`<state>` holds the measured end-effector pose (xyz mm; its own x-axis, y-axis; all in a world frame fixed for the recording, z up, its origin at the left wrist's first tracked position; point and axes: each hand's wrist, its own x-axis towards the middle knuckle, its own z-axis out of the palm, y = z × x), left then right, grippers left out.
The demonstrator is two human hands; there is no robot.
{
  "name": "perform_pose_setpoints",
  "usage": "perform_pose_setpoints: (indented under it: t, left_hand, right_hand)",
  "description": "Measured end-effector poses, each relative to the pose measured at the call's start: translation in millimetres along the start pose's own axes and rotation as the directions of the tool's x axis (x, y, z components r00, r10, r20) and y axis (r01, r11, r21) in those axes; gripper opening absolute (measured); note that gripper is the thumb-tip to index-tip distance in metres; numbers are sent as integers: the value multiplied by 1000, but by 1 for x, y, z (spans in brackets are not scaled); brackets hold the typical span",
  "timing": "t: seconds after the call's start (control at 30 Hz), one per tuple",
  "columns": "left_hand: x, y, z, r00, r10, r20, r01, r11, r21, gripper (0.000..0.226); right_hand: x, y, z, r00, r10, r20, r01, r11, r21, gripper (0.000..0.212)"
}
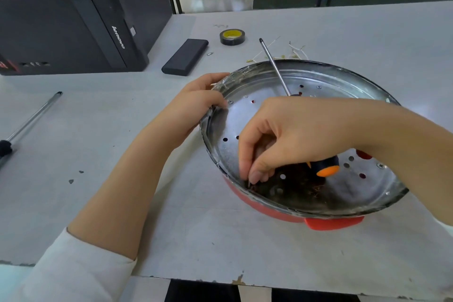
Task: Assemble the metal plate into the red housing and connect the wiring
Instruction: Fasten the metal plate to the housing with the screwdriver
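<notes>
A round metal plate [267,115] with several holes sits inside the red housing [274,211] on the table. My left hand [198,103] grips the housing's left rim. My right hand [282,140] reaches down over the plate and pinches a small dark screw [248,182] at the plate's near-left edge. A screwdriver with a black and orange handle [327,167] lies under my right hand, its shaft [274,68] pointing away over the far rim. Wiring is not visible in the housing.
A black computer case [73,29] stands at the back left. A black flat box [186,56], a roll of black tape [232,36] and wire scraps [296,52] lie behind the housing. A second screwdriver [29,127] lies at the left.
</notes>
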<state>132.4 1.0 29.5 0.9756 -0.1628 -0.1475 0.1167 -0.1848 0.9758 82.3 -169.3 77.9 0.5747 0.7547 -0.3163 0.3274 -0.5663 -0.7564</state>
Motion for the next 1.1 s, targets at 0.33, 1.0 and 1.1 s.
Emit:
perform_pose_setpoints:
  t: [0.33, 1.0, 1.1]
  left_hand:
    - [-1, 0, 0, 1000, 7, -2, -7, 1000, 8, 44]
    - [-3, 1, 3, 1000, -1, -29, 1, 1000, -10, 48]
    - [-3, 1, 3, 1000, 5, -22, -5, 1000, -17, 46]
  right_hand:
    - [-8, -2, 1, 998, 9, -55, -12, 999, -52, 12]
    - [-8, -2, 6, 997, -62, -48, 58, 994, -88, 16]
    - [-7, -1, 6, 998, -45, -32, 44, 998, -54, 14]
